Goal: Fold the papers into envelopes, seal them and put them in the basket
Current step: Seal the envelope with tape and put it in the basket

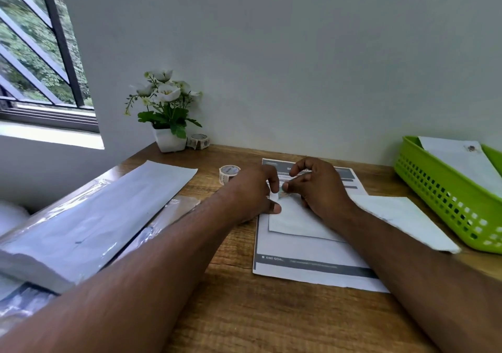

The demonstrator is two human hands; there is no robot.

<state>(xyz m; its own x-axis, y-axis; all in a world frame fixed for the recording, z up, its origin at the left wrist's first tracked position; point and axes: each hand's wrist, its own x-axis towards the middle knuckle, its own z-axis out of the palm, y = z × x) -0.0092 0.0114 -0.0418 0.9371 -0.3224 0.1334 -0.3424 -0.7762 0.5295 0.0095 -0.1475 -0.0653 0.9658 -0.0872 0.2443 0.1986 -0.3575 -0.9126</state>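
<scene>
A white folded envelope (294,222) lies on a printed instruction sheet (304,257) in the middle of the wooden desk. My left hand (252,192) presses on its upper left corner, thumb flat on the paper. My right hand (317,186) pinches a small sticker (284,192) at the envelope's top edge, where the fingertips of both hands meet. A roll of stickers (228,172) stands just left of my left hand. A second folded envelope (404,219) lies to the right. The green basket (445,200) at the far right holds one sealed envelope (461,162).
A wrapped pack of white paper (89,216) lies at the left on the desk. A potted white flower (165,113) and another tape roll (199,141) stand against the back wall. A window is at the far left.
</scene>
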